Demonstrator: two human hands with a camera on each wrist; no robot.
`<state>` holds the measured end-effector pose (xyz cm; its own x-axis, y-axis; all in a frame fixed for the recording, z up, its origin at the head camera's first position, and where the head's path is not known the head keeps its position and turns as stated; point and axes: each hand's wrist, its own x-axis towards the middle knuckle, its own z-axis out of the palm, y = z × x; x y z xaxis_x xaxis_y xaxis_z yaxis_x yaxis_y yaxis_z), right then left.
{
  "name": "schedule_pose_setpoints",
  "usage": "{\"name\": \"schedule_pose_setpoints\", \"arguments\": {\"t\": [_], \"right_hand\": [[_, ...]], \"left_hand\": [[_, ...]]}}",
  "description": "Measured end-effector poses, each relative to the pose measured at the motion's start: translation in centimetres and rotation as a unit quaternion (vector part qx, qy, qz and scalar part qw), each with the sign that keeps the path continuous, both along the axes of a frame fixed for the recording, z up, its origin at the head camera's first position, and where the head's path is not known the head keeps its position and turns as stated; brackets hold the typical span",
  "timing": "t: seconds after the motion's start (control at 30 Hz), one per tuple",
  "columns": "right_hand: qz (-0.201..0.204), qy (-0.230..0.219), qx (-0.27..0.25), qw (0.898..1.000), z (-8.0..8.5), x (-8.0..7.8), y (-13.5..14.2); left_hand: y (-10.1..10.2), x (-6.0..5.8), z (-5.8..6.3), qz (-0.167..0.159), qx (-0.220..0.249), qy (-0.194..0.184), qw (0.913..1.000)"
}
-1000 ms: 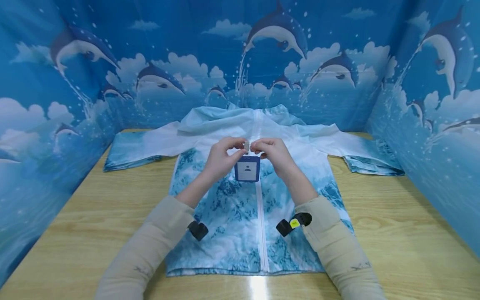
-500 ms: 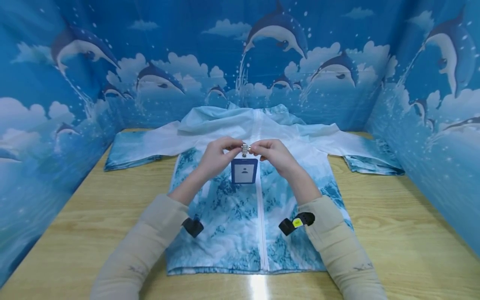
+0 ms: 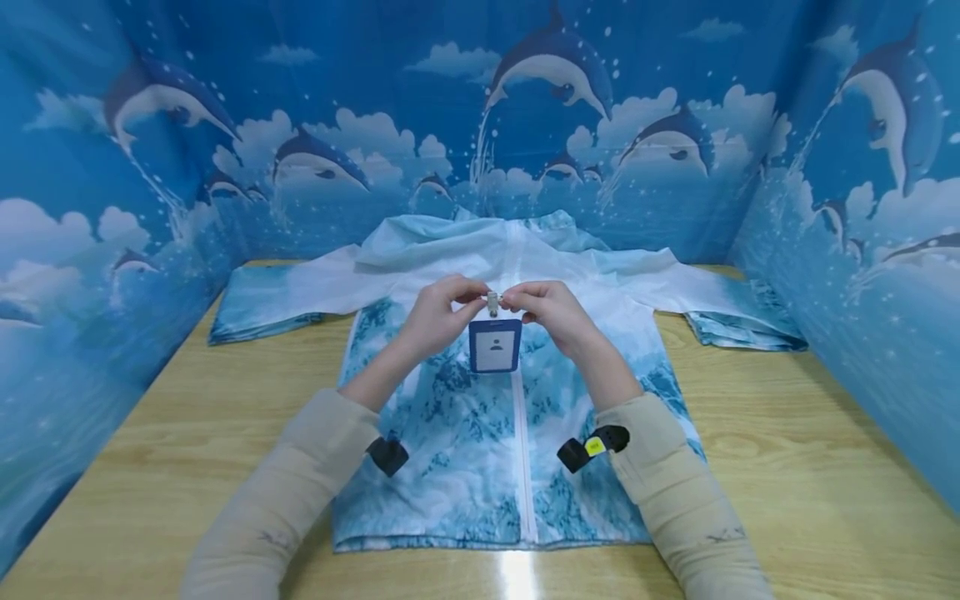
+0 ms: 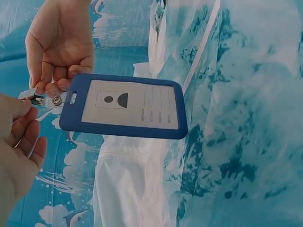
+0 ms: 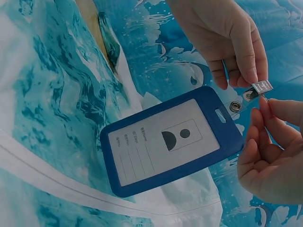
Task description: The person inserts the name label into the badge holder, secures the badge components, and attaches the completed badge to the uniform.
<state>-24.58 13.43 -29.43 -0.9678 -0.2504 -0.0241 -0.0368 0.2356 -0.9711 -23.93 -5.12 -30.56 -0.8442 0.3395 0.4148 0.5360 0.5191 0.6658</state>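
A blue-framed badge holder (image 3: 495, 346) hangs over the jacket front, its card printed with a simple figure. A clear strap with a snap (image 5: 235, 107) joins it to a small silver badge clip (image 5: 262, 86). My left hand (image 3: 444, 315) pinches one side of the clip between thumb and forefinger. From the other side my right hand (image 3: 551, 312) pinches a small end of the clip with thumb and forefinger. In the left wrist view, the left fingers partly hide the clip. Beneath lies a white and teal zip jacket (image 3: 442, 467), front up, with both sleeves spread.
A pale wooden table (image 3: 795, 467) carries the jacket, whose sleeve ends (image 3: 258, 304) are folded in layers. Dolphin-printed blue curtains (image 3: 420, 108) stand behind and on both sides. A black wrist camera (image 3: 387, 456) sits at each cuff.
The badge holder swung slightly left, then back right, and hangs a little lower. The clip has turned between the fingers. Both hands stay almost in place; the jacket has not moved.
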Motion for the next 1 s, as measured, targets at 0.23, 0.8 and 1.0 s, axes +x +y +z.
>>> {"name": "schedule_pose_setpoints", "arguments": {"t": [0.23, 0.8, 1.0], "right_hand": [[-0.006, -0.004, -0.006, 1.000, -0.41, -0.03, -0.11], [-0.008, -0.011, -0.032, 0.999, -0.75, -0.14, -0.65], [0.006, -0.022, -0.018, 1.000, -0.78, -0.20, -0.64]], "left_hand": [[0.12, -0.08, -0.38, -0.004, 0.004, 0.012, 0.9999], [-0.42, -0.21, -0.48, -0.032, -0.019, 0.071, 0.9968], [-0.60, -0.29, -0.59, -0.033, -0.029, 0.082, 0.9957]]}}
